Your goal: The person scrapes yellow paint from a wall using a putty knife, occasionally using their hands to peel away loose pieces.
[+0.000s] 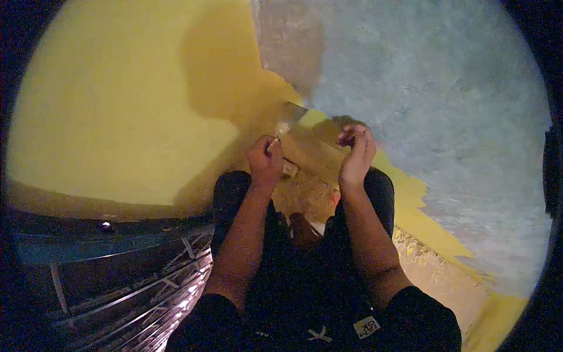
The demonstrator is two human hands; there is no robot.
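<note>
My left hand (265, 159) is closed, thumb against the bent fingers, around a small, slim thing with a pale end (272, 146). Its kind is too small and blurred to tell. Just above it shows a whitish, hazy patch (283, 128). My right hand (358, 154) is raised apart from the left, its fingers loosely bent and spread, with nothing visible in them. Both hands are held over my knees, in front of a surface painted yellow (123, 111) on the left and bluish grey (434, 88) on the right.
Below the hands lies a small pale object (290, 169) on a brownish surface. A small orange-red thing (336, 198) is beside my right knee. Wooden poles or slats (135, 293) extend at the lower left. A rough yellow edge (431, 252) runs along the right.
</note>
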